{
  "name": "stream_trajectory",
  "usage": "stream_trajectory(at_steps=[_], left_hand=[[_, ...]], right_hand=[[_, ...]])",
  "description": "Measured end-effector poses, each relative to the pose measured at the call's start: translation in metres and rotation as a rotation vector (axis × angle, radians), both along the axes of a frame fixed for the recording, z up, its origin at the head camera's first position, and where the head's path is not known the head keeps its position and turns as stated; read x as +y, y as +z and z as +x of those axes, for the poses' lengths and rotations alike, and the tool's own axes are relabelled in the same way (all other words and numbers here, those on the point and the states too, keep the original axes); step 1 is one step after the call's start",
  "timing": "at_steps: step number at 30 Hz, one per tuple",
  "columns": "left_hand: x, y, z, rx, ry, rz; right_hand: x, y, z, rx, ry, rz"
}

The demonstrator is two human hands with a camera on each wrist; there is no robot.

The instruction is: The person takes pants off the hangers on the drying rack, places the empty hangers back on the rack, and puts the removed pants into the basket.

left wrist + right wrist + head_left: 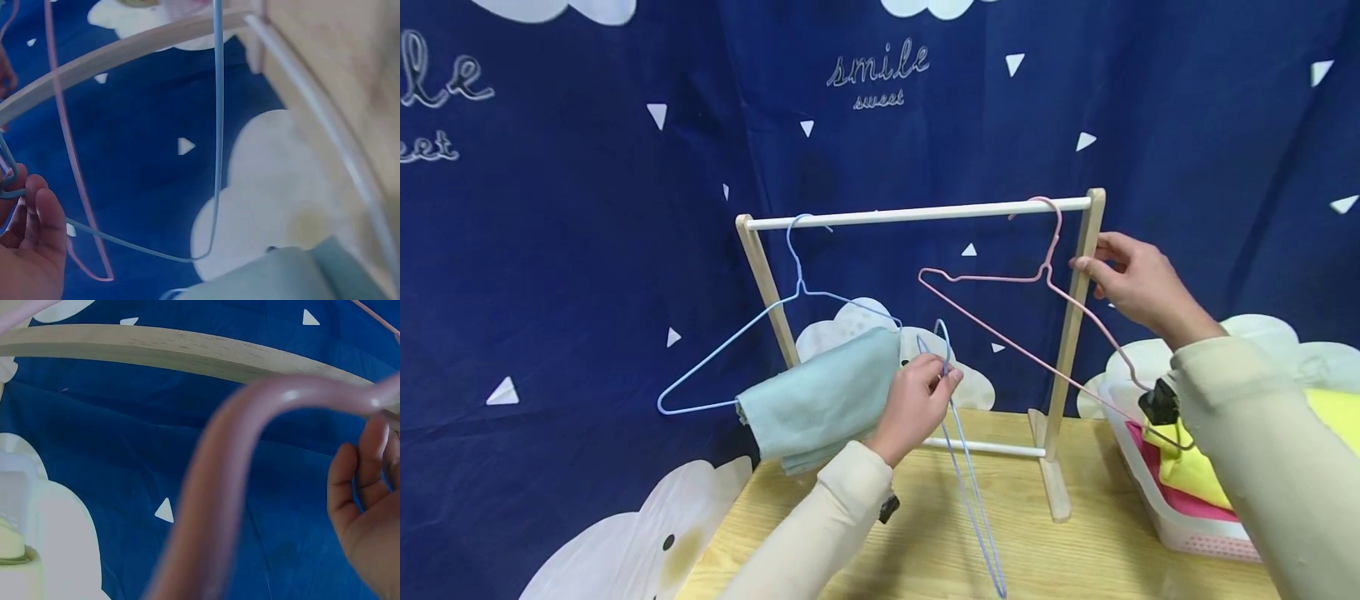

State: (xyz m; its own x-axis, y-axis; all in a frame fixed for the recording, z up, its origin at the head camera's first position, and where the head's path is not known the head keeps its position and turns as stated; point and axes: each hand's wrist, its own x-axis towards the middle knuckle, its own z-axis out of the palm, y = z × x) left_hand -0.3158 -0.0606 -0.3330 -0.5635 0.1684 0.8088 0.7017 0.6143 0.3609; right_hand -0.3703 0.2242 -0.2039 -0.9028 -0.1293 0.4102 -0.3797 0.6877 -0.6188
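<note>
My left hand (917, 400) grips a blue clothes hanger (973, 492) close to its hook; the hanger dangles edge-on below the rail. The right hand (1138, 279) holds the right post of a small wooden clothes rack (1071, 333), with the thumb on the near side. On the rack's white rail hang a pink hanger (981, 333), near the right end, and another blue hanger (722, 346), near the left end. Folded light-green cloth (827, 392) drapes over that left hanger's bottom bar. In the right wrist view, the pink hanger (219, 481) crosses close to the camera.
A white basket (1180, 529) with yellow cloth (1195, 475) and pink cloth (1150, 458) stands on the right of the wooden table (970, 542). Behind the rack hangs a dark blue curtain (587, 250) with white clouds and triangles.
</note>
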Motion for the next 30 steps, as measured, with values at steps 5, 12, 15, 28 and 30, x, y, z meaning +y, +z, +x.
stream_trajectory(at_steps=[5, 12, 15, 28, 30], left_hand=[[0.009, 0.021, 0.003, 0.028, -0.016, 0.028], [0.016, 0.034, 0.006, 0.017, 0.001, 0.058], [0.018, 0.038, 0.008, 0.021, -0.004, 0.075], [0.018, 0.053, 0.014, 0.074, 0.012, 0.092], [0.018, 0.056, 0.014, 0.082, 0.016, 0.087]], right_hand=[[0.0, -0.002, 0.001, -0.002, -0.002, 0.005], [-0.001, 0.0, 0.001, -0.01, 0.012, 0.002], [-0.001, 0.001, 0.001, -0.009, 0.012, 0.004], [-0.002, 0.0, 0.0, 0.001, 0.004, -0.001], [-0.001, -0.001, 0.0, 0.002, 0.005, -0.001]])
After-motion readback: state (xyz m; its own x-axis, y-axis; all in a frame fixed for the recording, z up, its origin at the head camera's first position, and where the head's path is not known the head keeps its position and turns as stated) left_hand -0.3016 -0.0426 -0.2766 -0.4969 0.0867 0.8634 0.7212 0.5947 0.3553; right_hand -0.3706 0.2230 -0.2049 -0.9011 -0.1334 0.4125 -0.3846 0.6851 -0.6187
